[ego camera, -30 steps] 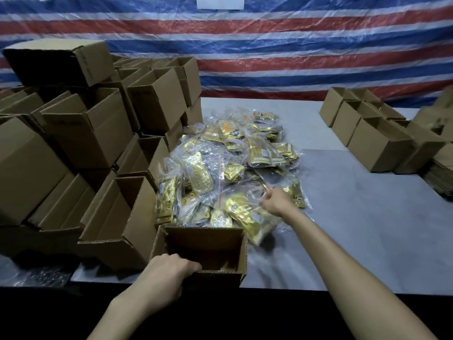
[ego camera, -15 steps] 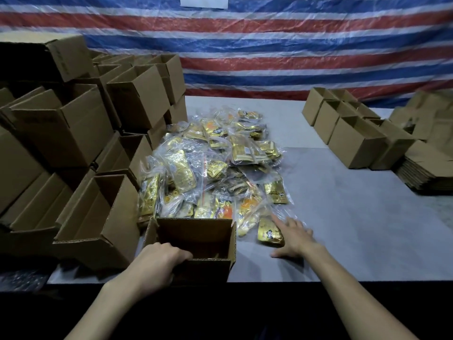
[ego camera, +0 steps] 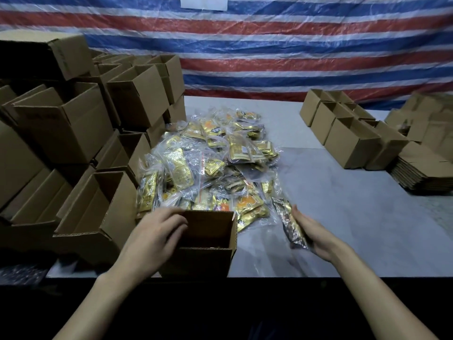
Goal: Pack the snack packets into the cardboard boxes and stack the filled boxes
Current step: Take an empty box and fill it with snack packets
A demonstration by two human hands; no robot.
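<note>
A small open cardboard box [ego camera: 206, 262] stands at the table's near edge. My left hand [ego camera: 154, 238] grips its left wall, fingers curled over the rim. A heap of gold snack packets in clear bags [ego camera: 208, 165] lies just behind the box. To the right of the box, my right hand [ego camera: 312, 233] holds one snack packet [ego camera: 290, 223] tilted on edge, lifted a little off the table. Nothing shows clearly inside the box.
Several empty cardboard boxes [ego camera: 63, 123] are piled high on the left, one open box [ego camera: 98, 212] right beside mine. More boxes [ego camera: 350, 143] and a stack of flat cardboard [ego camera: 426, 173] sit at the right. Grey tabletop [ego camera: 355, 217] lies between.
My right hand pulled a packet out of the heap, pressed it on the table, then lifted it toward the box. My left hand slid up along the box's left wall.
</note>
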